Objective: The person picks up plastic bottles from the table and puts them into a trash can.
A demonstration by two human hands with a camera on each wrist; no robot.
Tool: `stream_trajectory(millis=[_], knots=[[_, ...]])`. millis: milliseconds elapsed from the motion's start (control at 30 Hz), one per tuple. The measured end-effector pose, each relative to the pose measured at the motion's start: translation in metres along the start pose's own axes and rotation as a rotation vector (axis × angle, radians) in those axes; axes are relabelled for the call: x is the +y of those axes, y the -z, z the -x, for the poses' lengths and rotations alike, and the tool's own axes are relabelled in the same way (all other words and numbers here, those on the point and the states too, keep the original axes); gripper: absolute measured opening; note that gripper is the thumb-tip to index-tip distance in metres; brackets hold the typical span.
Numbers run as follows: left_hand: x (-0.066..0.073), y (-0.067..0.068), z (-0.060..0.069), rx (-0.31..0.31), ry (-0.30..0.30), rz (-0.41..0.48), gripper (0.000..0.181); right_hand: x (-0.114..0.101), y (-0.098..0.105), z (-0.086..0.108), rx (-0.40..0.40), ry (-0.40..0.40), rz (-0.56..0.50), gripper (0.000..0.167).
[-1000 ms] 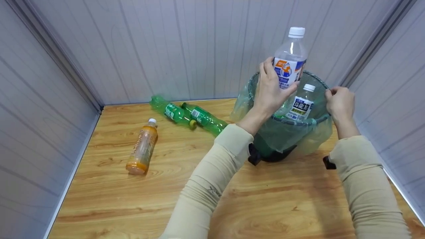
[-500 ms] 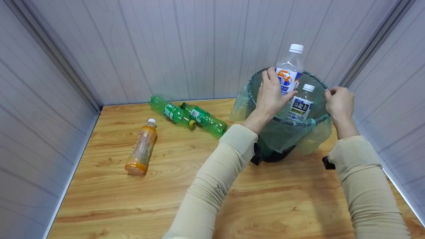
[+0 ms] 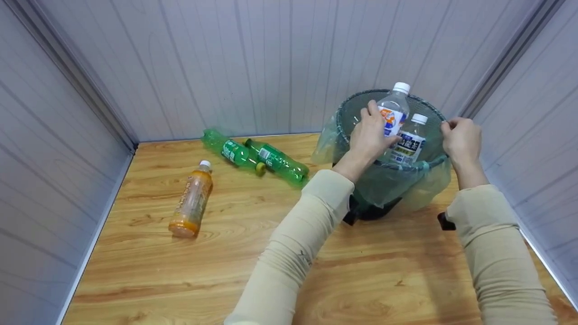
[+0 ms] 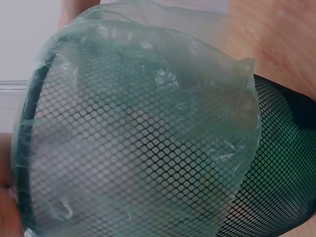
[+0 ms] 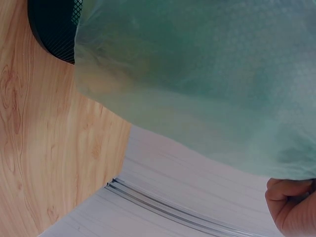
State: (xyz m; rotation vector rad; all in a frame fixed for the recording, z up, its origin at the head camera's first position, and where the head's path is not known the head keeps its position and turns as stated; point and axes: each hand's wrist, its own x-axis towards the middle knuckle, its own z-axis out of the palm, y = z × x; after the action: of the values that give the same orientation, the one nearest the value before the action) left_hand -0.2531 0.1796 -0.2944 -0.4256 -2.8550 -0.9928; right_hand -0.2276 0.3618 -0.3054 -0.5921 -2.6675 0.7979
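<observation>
My left hand (image 3: pixel 368 135) grips a clear plastic bottle (image 3: pixel 396 104) with a white cap and a white, orange and blue label. The bottle stands nearly upright, its lower part inside a mesh trash bin (image 3: pixel 363 95) lined with a thin green plastic bag (image 3: pixel 384 185). Beside it in the bin leans another bottle (image 3: pixel 408 144), white-capped with a dark and white label. At the bin's right rim, my right hand (image 3: pixel 463 140) pinches the rim and bag edge. The wrist views mostly show the bag (image 4: pixel 163 79) over the mesh; fingers (image 5: pixel 291 202) of the right hand appear at the corner.
Two green plastic bottles (image 3: pixel 230 151) (image 3: pixel 280 162) lie touching near the back wall, left of the bin. Further left, an orange-tinted bottle (image 3: pixel 192 198) with a white cap lies on the wooden surface (image 3: pixel 180 280). Pale panel walls (image 3: pixel 271 67) enclose the back and both sides.
My left hand has lowered the clear bottle into the bin, from well above the rim to partly below it. The right hand holds its place at the rim.
</observation>
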Motion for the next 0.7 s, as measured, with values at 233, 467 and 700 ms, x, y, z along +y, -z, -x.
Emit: stream_trajectory(millis=[233, 467, 700], knots=[[0.0, 0.002, 0.001, 0.011, -0.058, -0.077, 0.068, 0.0, 0.002, -0.001, 0.036, 0.043, 0.048, 0.04], [-0.007, 0.012, 0.008, 0.116, -0.175, -0.013, 0.051, -0.001, 0.003, -0.002, -0.015, -0.001, 0.028, 0.043], [-0.014, 0.025, 0.017, 0.189, -0.275, 0.103, 0.039, -0.002, 0.005, -0.003, -0.017, -0.006, 0.034, 0.043]])
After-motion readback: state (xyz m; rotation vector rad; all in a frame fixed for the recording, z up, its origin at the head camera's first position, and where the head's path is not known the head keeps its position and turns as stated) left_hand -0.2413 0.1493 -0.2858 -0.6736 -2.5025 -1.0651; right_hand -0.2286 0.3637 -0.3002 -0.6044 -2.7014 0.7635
